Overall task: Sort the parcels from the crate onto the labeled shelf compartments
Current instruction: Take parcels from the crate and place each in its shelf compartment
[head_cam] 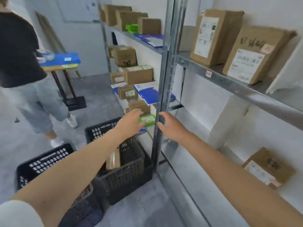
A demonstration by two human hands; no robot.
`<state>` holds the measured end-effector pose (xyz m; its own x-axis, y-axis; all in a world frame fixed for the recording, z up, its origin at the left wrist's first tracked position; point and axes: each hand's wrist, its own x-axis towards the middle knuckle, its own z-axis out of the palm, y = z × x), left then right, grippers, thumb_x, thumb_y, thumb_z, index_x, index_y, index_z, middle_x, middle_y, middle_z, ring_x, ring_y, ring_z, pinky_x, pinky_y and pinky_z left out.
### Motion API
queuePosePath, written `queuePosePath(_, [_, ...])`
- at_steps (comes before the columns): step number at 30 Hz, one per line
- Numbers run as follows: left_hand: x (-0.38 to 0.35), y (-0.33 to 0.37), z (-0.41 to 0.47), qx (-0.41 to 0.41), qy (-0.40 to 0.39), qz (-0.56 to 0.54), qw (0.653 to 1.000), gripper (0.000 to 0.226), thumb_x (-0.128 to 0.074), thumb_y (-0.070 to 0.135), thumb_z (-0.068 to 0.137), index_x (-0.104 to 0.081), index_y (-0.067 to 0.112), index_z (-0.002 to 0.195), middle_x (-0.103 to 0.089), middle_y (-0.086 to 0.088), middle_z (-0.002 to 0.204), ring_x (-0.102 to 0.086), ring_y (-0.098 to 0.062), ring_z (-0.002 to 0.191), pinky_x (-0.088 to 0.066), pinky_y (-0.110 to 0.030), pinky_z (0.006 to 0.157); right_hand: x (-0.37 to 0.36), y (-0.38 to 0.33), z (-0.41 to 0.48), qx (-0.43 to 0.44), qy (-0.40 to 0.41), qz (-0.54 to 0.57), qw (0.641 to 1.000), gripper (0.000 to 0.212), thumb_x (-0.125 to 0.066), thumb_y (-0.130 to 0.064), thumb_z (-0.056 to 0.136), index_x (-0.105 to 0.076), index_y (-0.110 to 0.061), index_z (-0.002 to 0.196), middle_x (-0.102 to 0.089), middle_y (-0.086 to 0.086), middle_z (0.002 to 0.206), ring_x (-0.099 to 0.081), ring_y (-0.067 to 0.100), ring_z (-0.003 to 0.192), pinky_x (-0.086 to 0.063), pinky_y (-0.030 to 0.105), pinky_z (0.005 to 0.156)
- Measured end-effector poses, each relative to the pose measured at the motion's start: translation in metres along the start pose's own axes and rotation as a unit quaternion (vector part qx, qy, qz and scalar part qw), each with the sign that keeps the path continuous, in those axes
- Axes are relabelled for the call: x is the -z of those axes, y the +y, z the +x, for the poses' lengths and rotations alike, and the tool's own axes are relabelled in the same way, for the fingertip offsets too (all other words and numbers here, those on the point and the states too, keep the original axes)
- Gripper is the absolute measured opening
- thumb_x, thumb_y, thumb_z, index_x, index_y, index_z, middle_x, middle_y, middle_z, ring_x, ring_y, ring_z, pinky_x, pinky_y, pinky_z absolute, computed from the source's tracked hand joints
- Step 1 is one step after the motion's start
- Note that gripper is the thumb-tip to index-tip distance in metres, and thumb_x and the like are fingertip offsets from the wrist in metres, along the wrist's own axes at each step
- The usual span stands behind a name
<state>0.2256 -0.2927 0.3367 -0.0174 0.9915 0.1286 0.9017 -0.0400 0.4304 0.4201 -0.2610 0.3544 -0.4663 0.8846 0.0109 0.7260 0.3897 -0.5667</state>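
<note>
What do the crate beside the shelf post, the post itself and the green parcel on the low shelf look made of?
Crate: dark moulded plastic, judging by its lattice walls.
Shelf post: bare metal, probably galvanised steel; grey sheen, punched holes.
Green parcel: seemingly a glossy plastic mailer with a white label; blur leaves doubt.

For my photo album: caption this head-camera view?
Left hand reaches for a green parcel, right hand open beside the metal shelf post, black crate below.
</note>
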Motion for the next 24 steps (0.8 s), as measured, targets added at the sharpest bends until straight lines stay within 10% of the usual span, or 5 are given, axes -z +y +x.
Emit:
queuePosePath(11, [0.082, -0.165, 0.005, 0.122, 0.066, -0.033, 0.990, 0.045, -0.048, 0.033, 0.102, -0.045, 0.015, 0.143, -0.042, -0.003, 0.152, -0.041, -0.020, 0.139, -0.031, -0.034, 0.114, -0.084, -0.128, 0.134, 0.100, -0.061, -0.053, 0.992, 0.052, -0.049, -0.031, 0.102, -0.035, -0.014, 0.149, -0.037, 0.004, 0.153, -0.047, 0.023, 0.133, -0.041, 0.042, 0.109])
queuePosePath(24, [0.040, -0.261, 0.105, 0.208, 0.008, -0.036, 0.977, 0.046, -0.047, 0.033, 0.102, -0.044, 0.015, 0.144, -0.040, -0.002, 0.153, -0.039, -0.023, 0.140, -0.030, -0.036, 0.117, -0.161, -0.103, 0.297, 0.101, -0.158, -0.052, 0.981, 0.057, -0.049, -0.032, 0.102, -0.029, -0.013, 0.152, -0.030, 0.005, 0.158, -0.038, 0.024, 0.141, -0.037, 0.041, 0.113])
